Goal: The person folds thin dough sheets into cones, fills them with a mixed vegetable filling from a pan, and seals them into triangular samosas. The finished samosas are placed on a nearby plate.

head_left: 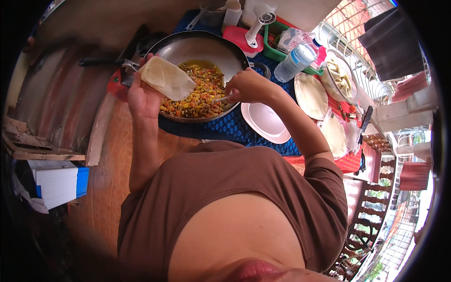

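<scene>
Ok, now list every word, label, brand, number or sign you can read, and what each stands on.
None can be read clearly enough to quote.
Clear plastic bottle: pale blue label, print too small and blurred.
White plastic package in the green basket: any print is too blurred to read.

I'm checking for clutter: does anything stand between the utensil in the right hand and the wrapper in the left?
Nothing visible does. The utensil, in the right hand, reaches the filling; between it and the wrapper in the left hand, only open space shows above the filling.
</scene>
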{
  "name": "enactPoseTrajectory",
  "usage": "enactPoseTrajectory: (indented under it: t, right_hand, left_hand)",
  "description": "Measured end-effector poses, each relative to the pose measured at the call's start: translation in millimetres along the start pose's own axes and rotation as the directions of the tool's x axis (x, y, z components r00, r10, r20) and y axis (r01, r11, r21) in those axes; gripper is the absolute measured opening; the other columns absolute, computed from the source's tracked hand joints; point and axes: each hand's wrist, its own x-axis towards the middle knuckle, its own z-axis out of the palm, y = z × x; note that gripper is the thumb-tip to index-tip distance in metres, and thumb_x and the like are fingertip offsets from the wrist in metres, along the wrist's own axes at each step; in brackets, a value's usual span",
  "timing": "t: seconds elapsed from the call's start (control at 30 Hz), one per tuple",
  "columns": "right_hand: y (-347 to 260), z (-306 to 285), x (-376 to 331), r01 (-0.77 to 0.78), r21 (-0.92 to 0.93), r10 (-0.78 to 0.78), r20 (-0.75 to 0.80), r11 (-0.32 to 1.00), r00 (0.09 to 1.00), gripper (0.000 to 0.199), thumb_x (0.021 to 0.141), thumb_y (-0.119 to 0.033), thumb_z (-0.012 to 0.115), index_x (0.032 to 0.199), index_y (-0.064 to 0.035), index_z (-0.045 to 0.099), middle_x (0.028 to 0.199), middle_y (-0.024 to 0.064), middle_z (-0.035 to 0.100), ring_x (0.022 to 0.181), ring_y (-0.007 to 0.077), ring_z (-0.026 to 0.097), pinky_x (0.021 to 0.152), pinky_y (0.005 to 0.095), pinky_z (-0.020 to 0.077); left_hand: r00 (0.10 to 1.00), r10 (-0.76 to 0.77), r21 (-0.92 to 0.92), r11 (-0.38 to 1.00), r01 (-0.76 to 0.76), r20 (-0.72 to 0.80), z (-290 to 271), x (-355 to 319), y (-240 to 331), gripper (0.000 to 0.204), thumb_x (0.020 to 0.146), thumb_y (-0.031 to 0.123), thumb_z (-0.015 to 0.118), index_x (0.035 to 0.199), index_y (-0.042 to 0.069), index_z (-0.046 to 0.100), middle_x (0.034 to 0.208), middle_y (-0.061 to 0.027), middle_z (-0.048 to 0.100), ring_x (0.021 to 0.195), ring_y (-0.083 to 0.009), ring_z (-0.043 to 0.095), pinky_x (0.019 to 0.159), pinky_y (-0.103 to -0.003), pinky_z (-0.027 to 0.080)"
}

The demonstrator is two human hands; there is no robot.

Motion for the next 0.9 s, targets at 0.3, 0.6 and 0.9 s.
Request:
enactPoseTrajectory:
  t: [0.3,0.6,0.9]
  right_hand:
    - [-10.5,-21.9,8.1,-0.066,-0.368,0.01,-0.15,0.927,0.989,0.027,0.062,0.0,0.06,0.085,-0.0109,0.071,0.085,0.0056,0.066,0.088,0.0219,0.062,0.078,0.0349,0.0414]
    - [14.1,43.8,40.6,-0.157,0.099,0.172,-0.175,0.983,0.969,0.031,0.073,-0.007,0.057,0.097,-0.0182,0.073,0.09,0.005,0.069,0.088,0.0217,0.062,0.087,0.0362,0.0325]
    - [2.0,31.5,24.6,-0.208,0.307,0.234,-0.05,0.929,0.971,0.026,0.081,-0.011,0.054,0.099,-0.0169,0.072,0.097,0.0053,0.07,0.095,0.022,0.06,0.096,0.0406,0.0273]
  left_hand:
    - [0.999,-0.046,-0.042,0.998,0.047,0.025,-10.6,25.9,14.5,0.041,0.104,0.027,0.02,0.126,0.001,0.043,0.136,-0.0177,0.047,0.132,-0.034,0.038,0.112,-0.05,0.03]
    - [0.991,-0.136,-0.027,0.99,0.136,0.005,-9.6,23.5,2.5,0.04,0.104,0.026,0.02,0.128,0.003,0.041,0.134,-0.0172,0.049,0.129,-0.0332,0.042,0.111,-0.05,0.031]
    - [0.99,-0.134,-0.016,0.991,0.133,-0.046,-13.9,30.0,2.5,0.04,0.103,0.027,0.02,0.127,0.004,0.042,0.132,-0.0168,0.051,0.127,-0.0333,0.044,0.11,-0.05,0.032]
